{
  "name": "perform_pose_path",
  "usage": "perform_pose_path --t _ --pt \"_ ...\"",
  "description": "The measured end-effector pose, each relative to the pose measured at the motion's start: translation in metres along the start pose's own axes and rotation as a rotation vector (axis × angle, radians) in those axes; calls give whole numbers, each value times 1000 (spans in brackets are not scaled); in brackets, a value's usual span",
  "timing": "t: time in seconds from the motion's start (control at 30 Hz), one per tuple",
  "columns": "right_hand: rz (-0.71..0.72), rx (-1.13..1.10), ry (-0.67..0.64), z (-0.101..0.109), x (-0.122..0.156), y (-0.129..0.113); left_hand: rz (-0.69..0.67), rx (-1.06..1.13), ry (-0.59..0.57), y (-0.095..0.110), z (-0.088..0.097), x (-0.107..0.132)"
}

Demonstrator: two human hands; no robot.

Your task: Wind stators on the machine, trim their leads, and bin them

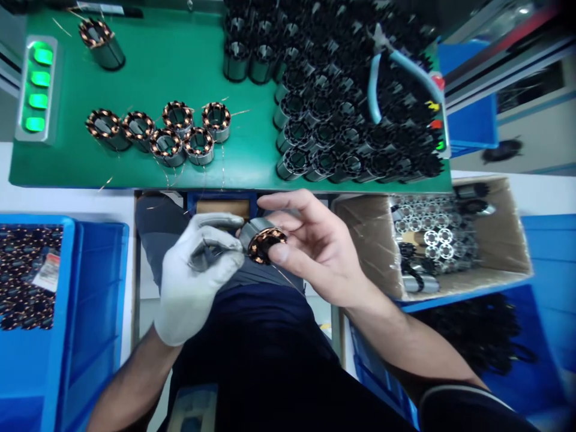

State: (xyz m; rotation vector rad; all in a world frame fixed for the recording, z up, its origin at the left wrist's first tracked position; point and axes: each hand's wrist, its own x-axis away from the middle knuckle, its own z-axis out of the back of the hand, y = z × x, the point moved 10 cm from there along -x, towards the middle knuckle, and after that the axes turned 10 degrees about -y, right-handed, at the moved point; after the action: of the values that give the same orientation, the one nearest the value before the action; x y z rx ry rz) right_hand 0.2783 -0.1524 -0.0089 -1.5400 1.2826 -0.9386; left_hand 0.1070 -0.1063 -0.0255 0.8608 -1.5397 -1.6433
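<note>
My gloved left hand (198, 273) and bare right hand (310, 246) both grip one wound stator (261, 239), a short metal cylinder with copper coils, above my lap. A thin copper wire trails from it. The left fingers pinch its left side; the right thumb and fingers wrap its front and top. On the green mat (180, 60) beyond lie several finished wound stators (180, 129) in a cluster, and one more (101, 42) stands at the far left.
A dense batch of black unwound stator cores (342, 102) fills the mat's right half, with blue-handled pliers (396, 66) on top. A cardboard box (504, 240) of parts sits right, blue bins (85, 312) left and right, green lit buttons (38, 90) far left.
</note>
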Motion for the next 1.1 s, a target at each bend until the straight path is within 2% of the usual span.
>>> perform_pose_path --t 0.07,0.13,0.2,0.33,0.43,0.5,0.57,0.63,0.7,0.77,0.9,0.97,1.03,1.1 --pt "-9 -69 -44 0 5 2 140 172 -5 -36 -2 4" --pt "-41 -98 -59 2 9 7 173 180 66 -50 9 8" --pt "-82 -80 -69 3 12 14 92 74 62 -35 16 6" --pt "-106 -33 -111 -2 11 24 -15 -65 -83 10 6 -1" --pt "-103 -12 -133 -6 10 30 -14 -41 -90 16 1 0" --pt "-74 -65 -155 -8 10 30 12 39 -84 1 -3 5" --pt "-27 -156 -158 -7 11 25 64 121 -71 -26 -6 12" --pt "-12 -194 -108 0 13 19 134 154 -39 -54 -4 18" --pt "-41 -157 -55 7 14 16 180 137 -9 -71 3 21" --pt "-80 -101 -51 8 14 16 131 97 -6 -63 14 17" --pt "-108 -86 -113 -4 11 22 -124 -76 -114 3 19 6" --pt "-112 -92 -114 -8 10 26 -147 -140 -131 22 15 3" --pt "-100 -111 -128 -11 10 26 -103 -141 -111 20 13 1" --pt "-71 -155 -152 -12 11 23 -38 -136 -76 5 15 1"
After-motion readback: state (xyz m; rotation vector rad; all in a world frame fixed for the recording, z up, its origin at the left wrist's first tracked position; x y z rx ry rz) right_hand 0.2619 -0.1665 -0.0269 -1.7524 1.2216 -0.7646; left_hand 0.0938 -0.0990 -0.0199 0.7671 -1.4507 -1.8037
